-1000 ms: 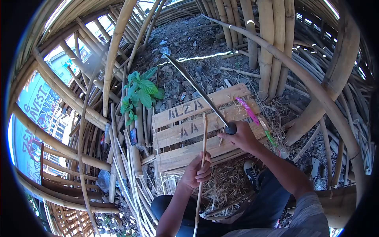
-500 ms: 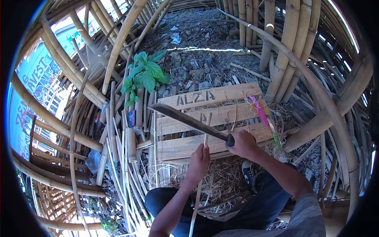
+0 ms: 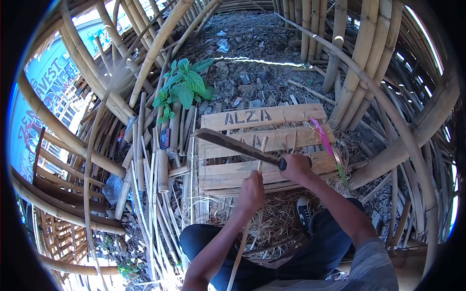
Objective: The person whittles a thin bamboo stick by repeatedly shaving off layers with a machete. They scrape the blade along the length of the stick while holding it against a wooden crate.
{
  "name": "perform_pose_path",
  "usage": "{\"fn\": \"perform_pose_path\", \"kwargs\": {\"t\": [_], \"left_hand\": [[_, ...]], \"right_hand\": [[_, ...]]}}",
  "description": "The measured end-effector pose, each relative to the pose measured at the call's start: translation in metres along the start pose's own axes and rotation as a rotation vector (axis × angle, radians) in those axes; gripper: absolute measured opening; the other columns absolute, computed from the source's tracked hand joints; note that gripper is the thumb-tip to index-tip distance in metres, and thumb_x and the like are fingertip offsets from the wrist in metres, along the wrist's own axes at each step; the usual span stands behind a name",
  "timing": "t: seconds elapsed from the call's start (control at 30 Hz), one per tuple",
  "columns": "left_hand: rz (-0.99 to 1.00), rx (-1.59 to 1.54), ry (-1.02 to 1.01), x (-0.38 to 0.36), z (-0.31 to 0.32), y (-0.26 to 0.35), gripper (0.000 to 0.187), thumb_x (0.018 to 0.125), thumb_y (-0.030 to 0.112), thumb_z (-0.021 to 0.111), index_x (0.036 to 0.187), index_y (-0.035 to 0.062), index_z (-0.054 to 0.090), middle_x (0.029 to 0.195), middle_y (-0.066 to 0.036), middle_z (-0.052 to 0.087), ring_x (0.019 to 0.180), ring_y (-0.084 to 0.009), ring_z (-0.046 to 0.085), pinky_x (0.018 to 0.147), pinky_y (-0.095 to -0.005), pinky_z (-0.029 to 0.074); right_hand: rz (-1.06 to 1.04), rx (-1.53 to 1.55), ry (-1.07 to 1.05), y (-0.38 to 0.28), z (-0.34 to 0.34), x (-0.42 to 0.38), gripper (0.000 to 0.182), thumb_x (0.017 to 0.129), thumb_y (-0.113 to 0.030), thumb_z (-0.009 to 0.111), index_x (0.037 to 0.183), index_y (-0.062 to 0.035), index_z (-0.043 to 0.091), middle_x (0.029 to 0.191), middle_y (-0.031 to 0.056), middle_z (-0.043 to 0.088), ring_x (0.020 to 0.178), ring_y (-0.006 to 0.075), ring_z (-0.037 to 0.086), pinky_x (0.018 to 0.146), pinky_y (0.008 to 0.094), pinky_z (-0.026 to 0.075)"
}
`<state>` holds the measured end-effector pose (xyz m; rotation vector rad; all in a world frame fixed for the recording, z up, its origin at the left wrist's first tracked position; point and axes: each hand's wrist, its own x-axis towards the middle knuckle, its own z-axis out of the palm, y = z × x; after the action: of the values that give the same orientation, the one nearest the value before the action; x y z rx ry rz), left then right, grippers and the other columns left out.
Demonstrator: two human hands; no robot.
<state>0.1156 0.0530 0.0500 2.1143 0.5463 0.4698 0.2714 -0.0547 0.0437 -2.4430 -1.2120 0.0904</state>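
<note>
My right hand (image 3: 296, 169) is wrapped round the black handle of a machete (image 3: 235, 146), whose long dark blade points up and to the left. In my left hand (image 3: 251, 191) is a thin bamboo stick (image 3: 239, 257), gripped near its upper end. The stick runs down between my legs, and its tip rises past the blade, which crosses it just above my left fist. Below both hands lies a slatted wooden crate (image 3: 225, 178) with stencilled letters on its slats. Pale shavings are scattered under its near edge.
Bamboo poles (image 3: 359, 63) stand on the right. Thin split strips (image 3: 158, 218) lie at the left beside a phone (image 3: 165, 138) on a pole. A leafy plant (image 3: 187, 87) grows behind them. A pink wrapped knife-like object (image 3: 322, 138) rests on the crate's right side.
The view has shifted a little, so the crate sits further right. The machete blade lies slightly flatter across the stick, and both hands keep their hold.
</note>
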Motion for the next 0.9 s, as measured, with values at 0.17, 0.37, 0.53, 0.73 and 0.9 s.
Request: {"fn": "perform_pose_path", "kwargs": {"t": [0.17,0.37,0.53,0.73,0.9], "left_hand": [[-0.007,-0.029,0.031,-0.007,-0.003,0.005,0.026,0.097,0.017,0.039,0.081,-0.0025,0.044,0.060,-0.029,0.051,0.062,-0.0492,0.050,0.050,-0.0516,0.035],[0.007,0.036,-0.035,-0.017,0.003,-0.004,0.026,0.096,0.017,0.040,0.080,-0.0023,0.044,0.058,-0.029,0.050,0.059,-0.0485,0.051,0.048,-0.0506,0.036],[0.087,-0.046,-0.141,-0.050,0.005,-0.009,0.027,0.097,0.019,0.040,0.081,-0.0020,0.045,0.058,-0.027,0.048,0.055,-0.0456,0.049,0.046,-0.0454,0.037],[-0.483,-0.688,-0.321,-0.026,0.003,-0.020,0.031,0.099,0.029,0.037,0.078,0.0071,0.044,0.056,0.002,0.040,0.045,-0.0074,0.039,0.041,-0.0256,0.033],[-0.505,-0.774,-0.302,-0.021,0.008,-0.013,0.029,0.099,0.029,0.036,0.079,0.0082,0.043,0.055,0.001,0.038,0.043,-0.0087,0.036,0.040,-0.0249,0.030]], "right_hand": [[-0.018,0.001,0.031,-0.014,-0.009,-0.009,0.016,0.064,-0.019,0.066,0.074,-0.0072,0.063,0.069,0.0155,0.063,0.069,0.0337,0.063,0.066,0.0429,0.050],[0.023,-0.059,0.014,0.015,-0.005,-0.001,0.018,0.065,-0.021,0.066,0.076,-0.0068,0.064,0.068,0.0156,0.064,0.068,0.0345,0.063,0.064,0.0433,0.050],[0.572,0.155,0.388,0.134,-0.033,0.044,0.031,0.076,-0.027,0.064,0.076,0.0031,0.065,0.067,0.0219,0.063,0.064,0.0345,0.065,0.057,0.0413,0.051],[0.688,0.657,0.242,0.107,-0.068,0.003,0.028,0.070,-0.025,0.068,0.070,0.0026,0.064,0.055,0.0127,0.060,0.054,0.0228,0.063,0.052,0.0377,0.047],[0.102,0.168,0.147,0.062,-0.032,-0.019,0.026,0.067,-0.024,0.069,0.073,0.0010,0.063,0.061,0.0170,0.061,0.056,0.0291,0.062,0.056,0.0392,0.049]]}}
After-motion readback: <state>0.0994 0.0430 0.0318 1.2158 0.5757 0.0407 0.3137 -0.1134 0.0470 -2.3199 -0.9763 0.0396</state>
